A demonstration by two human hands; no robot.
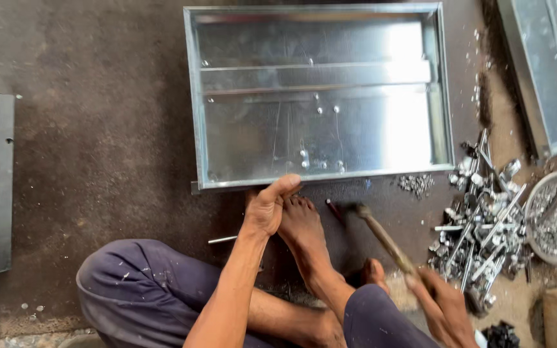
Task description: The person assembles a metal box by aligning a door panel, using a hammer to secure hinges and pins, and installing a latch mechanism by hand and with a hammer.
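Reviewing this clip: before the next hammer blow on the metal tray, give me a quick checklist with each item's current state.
1. Left hand steadies the metal tray at its near edge: ok.
2. Right hand grips the hammer by its wooden handle: ok.
3. Hammer head is down near the floor, beside the tray's near edge: ok.
4. Bare foot lies close to the hammer head: not ok.
5. Left thumb rests on the tray edge, near the strike zone: not ok.
6. What exactly is being struck: cannot tell.
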